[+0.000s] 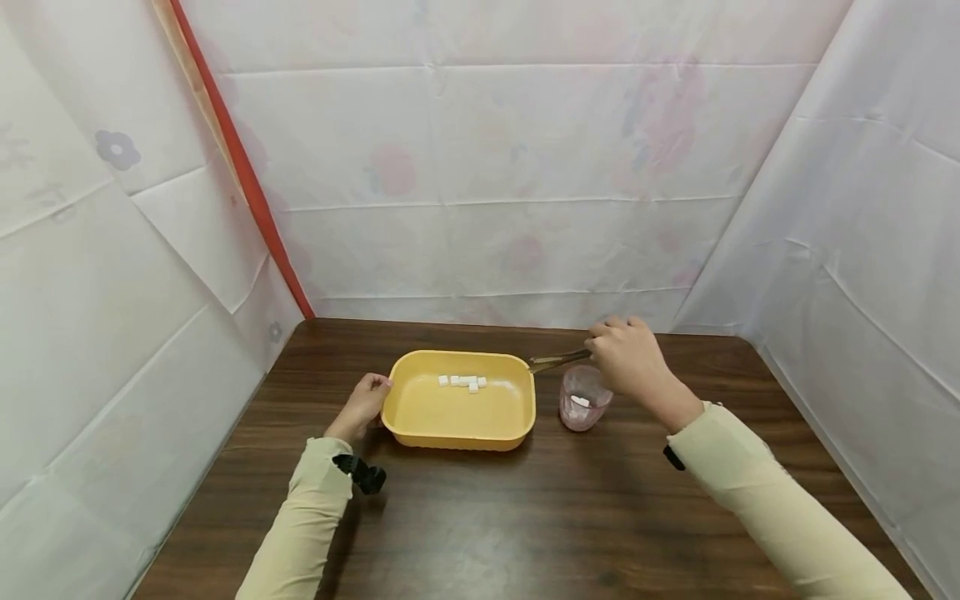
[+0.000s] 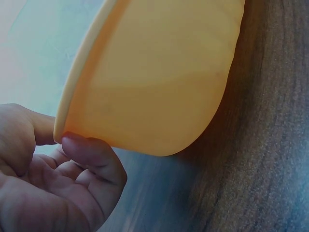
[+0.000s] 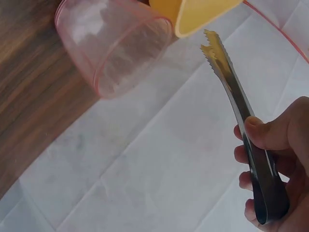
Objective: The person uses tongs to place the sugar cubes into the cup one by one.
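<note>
My left hand (image 1: 363, 407) pinches the left rim of a yellow plastic tray (image 1: 450, 419) between thumb and fingers; the left wrist view shows this hold at the tray corner (image 2: 159, 111). Several small white cubes (image 1: 473, 388) lie toward the back of the tray floor. A pair of metal tongs (image 3: 241, 101) is held in my right hand (image 1: 628, 358), its toothed tips almost together with nothing seen between them. In the head view the tips overlap the tray's right rim. A clear pinkish cup (image 1: 573, 418) stands below the right hand, with white cubes (image 1: 580, 402) inside.
All of this sits on a dark brown wood-grain table (image 1: 465, 517). White patterned sheets (image 1: 480, 150) hang behind and on both sides, with a red strip (image 1: 240, 158) at the left corner. A black wrist mount (image 1: 362, 473) sits on the left sleeve.
</note>
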A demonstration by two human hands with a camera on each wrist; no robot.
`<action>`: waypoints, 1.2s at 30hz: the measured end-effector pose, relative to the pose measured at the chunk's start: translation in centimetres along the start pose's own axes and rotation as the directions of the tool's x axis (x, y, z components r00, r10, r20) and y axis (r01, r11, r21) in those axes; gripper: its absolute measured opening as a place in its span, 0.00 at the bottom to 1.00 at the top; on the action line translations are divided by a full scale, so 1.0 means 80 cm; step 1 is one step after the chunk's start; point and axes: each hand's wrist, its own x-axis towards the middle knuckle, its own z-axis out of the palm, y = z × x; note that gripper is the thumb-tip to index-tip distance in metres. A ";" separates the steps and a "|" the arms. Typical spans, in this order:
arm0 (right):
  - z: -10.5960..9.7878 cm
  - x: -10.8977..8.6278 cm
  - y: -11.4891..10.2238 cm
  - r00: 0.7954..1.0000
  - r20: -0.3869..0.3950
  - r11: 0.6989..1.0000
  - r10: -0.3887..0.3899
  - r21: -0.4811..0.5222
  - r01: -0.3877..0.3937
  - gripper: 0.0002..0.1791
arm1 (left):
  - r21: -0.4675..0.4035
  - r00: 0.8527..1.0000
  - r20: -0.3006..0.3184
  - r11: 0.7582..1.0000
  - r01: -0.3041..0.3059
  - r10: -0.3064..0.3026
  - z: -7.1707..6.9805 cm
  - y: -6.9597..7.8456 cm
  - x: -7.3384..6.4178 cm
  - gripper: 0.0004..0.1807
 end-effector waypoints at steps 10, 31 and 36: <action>0.040 0.024 -0.037 0.999 0.012 0.998 -0.045 0.041 0.044 0.07 | 0.007 1.000 -0.007 1.000 0.005 -0.005 -0.001 0.004 -0.003 0.16; 0.088 0.057 -0.080 0.990 0.095 0.995 -0.100 0.011 0.100 0.04 | 0.000 1.000 -0.017 1.000 0.008 -0.008 0.001 0.001 0.000 0.16; 0.092 0.060 -0.080 0.988 0.121 0.995 -0.096 0.002 0.096 0.05 | 0.001 1.000 -0.027 1.000 0.012 -0.012 0.001 0.001 0.001 0.16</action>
